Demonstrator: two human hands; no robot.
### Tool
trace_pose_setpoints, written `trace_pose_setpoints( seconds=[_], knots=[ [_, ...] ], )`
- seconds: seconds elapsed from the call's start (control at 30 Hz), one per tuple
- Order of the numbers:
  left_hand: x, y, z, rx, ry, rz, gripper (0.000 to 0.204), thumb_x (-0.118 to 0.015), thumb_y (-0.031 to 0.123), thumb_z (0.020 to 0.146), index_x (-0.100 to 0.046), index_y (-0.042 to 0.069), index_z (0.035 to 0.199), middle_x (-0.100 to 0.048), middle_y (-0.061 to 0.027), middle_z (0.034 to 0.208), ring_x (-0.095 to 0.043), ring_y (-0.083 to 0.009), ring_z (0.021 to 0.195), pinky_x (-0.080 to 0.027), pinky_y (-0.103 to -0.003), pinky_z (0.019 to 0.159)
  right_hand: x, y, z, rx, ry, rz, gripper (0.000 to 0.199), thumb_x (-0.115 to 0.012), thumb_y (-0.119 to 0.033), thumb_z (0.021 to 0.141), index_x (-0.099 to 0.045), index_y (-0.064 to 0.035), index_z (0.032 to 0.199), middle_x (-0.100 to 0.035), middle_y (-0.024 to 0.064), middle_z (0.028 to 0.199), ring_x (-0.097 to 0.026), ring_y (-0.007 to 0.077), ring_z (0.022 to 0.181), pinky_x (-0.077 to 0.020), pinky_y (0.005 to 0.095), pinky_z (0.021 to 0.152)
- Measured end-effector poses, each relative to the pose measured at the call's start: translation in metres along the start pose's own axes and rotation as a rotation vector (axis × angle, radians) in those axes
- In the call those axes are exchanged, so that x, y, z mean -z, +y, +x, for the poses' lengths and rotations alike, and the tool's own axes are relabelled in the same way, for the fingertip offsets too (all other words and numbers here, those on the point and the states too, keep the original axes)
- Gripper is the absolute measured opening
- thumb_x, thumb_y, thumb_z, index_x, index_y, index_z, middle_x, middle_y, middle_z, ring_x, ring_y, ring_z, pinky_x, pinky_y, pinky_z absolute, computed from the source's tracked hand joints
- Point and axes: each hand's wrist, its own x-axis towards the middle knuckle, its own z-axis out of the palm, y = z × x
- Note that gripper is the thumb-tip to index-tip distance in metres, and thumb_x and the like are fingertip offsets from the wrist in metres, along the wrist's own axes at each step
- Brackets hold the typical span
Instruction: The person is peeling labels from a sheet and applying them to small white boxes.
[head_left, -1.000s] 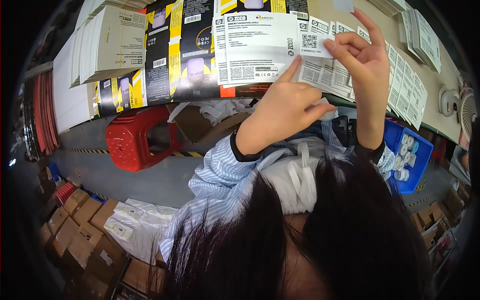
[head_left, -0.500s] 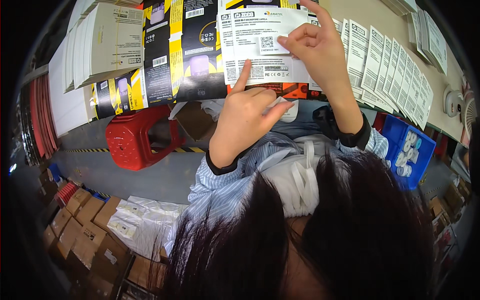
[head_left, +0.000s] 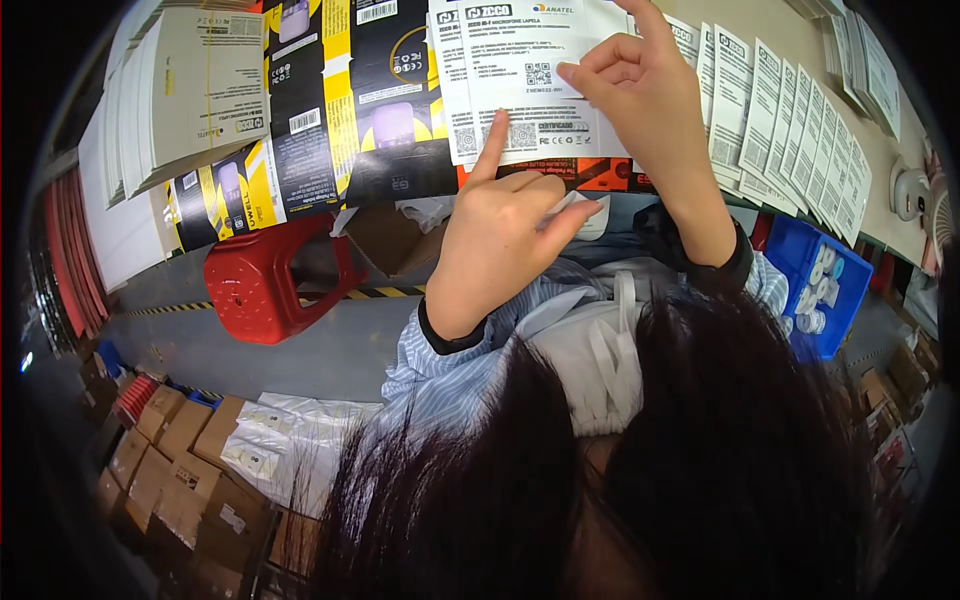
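A white printed card [head_left: 500, 75] lies on top of another white card [head_left: 455, 120] on the worktable. My left hand [head_left: 505, 225] has its index finger stretched out onto the lower part of the top card; the thumb points aside, the other fingers are curled, and nothing is held. A small white label with a square code [head_left: 541, 76] rests against the middle of the top card. Over the card's right side, my right hand [head_left: 640, 95] pinches at the label's right edge, thumb tip against it and one finger raised. Whether the label is stuck down, I cannot tell.
A fanned row of white cards [head_left: 775, 120] spreads to the right, and a stack of white cards [head_left: 205, 90] stands at left. Black and yellow printed sheets [head_left: 390, 165] cover the table. Below are a red stool [head_left: 245, 300] and a blue bin [head_left: 845, 310] holding rolls.
The label has gone from slightly apart and tilted to lying level with the card's print. Both hands stay nearly in place; the whole view has shifted a little.
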Motion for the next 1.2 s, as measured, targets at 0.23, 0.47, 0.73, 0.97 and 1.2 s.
trace_pose_setpoints(
  seconds=[0.23,0.47,0.73,0.97,1.2],
  knots=[
    [0.001,0.002,0.004,0.042,-0.054,0.031,0.024,-0.069,0.015,0.074,-0.055,0.001,0.060,-0.052,-0.0096,0.051,-0.054,-0.0269,0.051,-0.030,-0.046,0.106,-0.006,0.003,0.002,0.310,0.088,-0.455,0.065,-0.073,-0.011,0.073,-0.042,-0.0113,0.130,-0.054,0.0102,0.066,-0.054,0.0238,0.056,-0.0451,0.0318,0.053],
    [0.000,0.004,0.002,0.061,-0.046,0.032,0.024,-0.068,0.016,0.074,-0.056,0.001,0.061,-0.054,-0.0103,0.052,-0.055,-0.0275,0.052,-0.029,-0.045,0.107,0.005,0.009,0.001,0.101,-0.063,-0.091,0.062,-0.068,-0.001,0.076,-0.038,-0.0071,0.130,-0.051,0.0040,0.066,-0.050,0.0107,0.057,-0.0399,0.0235,0.052],
    [-0.002,0.001,0.004,0.057,-0.069,0.092,0.024,-0.065,0.017,0.076,-0.056,0.001,0.060,-0.055,-0.0112,0.053,-0.056,-0.0277,0.053,-0.028,-0.044,0.107,0.001,0.027,0.006,0.089,-0.087,0.216,0.047,-0.060,0.003,0.082,-0.034,-0.0030,0.119,-0.046,-0.0022,0.066,-0.042,0.0025,0.056,-0.0336,0.0160,0.052],
    [0.002,0.000,0.006,0.052,-0.072,0.108,0.022,-0.067,0.018,0.074,-0.060,0.001,0.062,-0.055,-0.0108,0.053,-0.057,-0.0268,0.054,-0.030,-0.044,0.106,0.001,0.031,0.006,0.079,-0.121,0.319,0.045,-0.059,0.005,0.082,-0.032,-0.0045,0.117,-0.044,-0.0035,0.067,-0.039,0.0006,0.057,-0.0309,0.0138,0.052],
    [0.005,-0.008,0.019,-0.047,-0.068,0.131,0.030,-0.063,0.029,0.080,-0.064,0.003,0.065,-0.055,-0.0101,0.051,-0.056,-0.0265,0.051,-0.025,-0.045,0.107,-0.001,0.028,0.002,0.109,-0.129,0.289,0.044,-0.058,0.005,0.083,-0.032,-0.0056,0.116,-0.043,-0.0035,0.069,-0.038,0.0003,0.058,-0.0313,0.0135,0.053]
  ],
)
